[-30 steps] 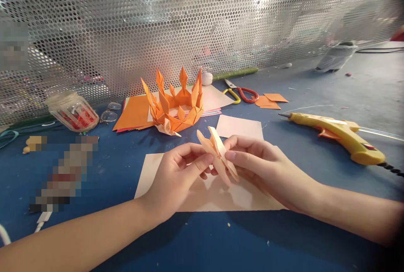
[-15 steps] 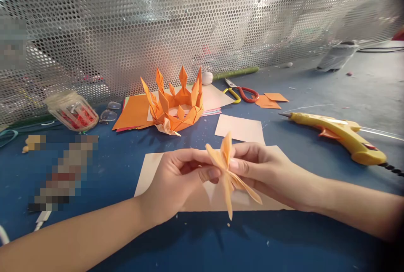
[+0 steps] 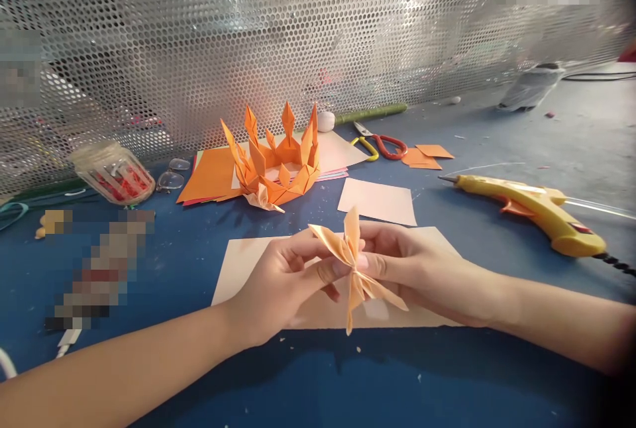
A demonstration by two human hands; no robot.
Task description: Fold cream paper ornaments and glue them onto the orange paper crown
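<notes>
Between my two hands is a pale orange origami flower (image 3: 352, 242) with several pointed petals spread outward. My left hand (image 3: 293, 275) pinches it near the centre from the left, thumb toward me. From the other side my right hand (image 3: 412, 266) grips it, the thumb pressed close to the centre and the other fingers behind. Both hands are above a large pale paper sheet (image 3: 233, 275) on the blue table. Farther back stands an orange folded-paper crown (image 3: 298, 186), with a small pale origami piece (image 3: 262, 199) at its front.
A yellow glue gun (image 3: 531, 206) lies to the right. Scissors (image 3: 390, 148), small orange squares (image 3: 432, 153) and a pale paper square (image 3: 377, 201) are behind my hands. Orange paper (image 3: 209, 176) lies under the crown. At left are a jar (image 3: 116, 173) and glasses (image 3: 171, 179). Perforated metal (image 3: 298, 30) borders the back.
The flower has turned slightly in my fingers: its upper petals have shifted left and opened wider, and the lower petal has swung left. My hands stay in nearly the same place.
</notes>
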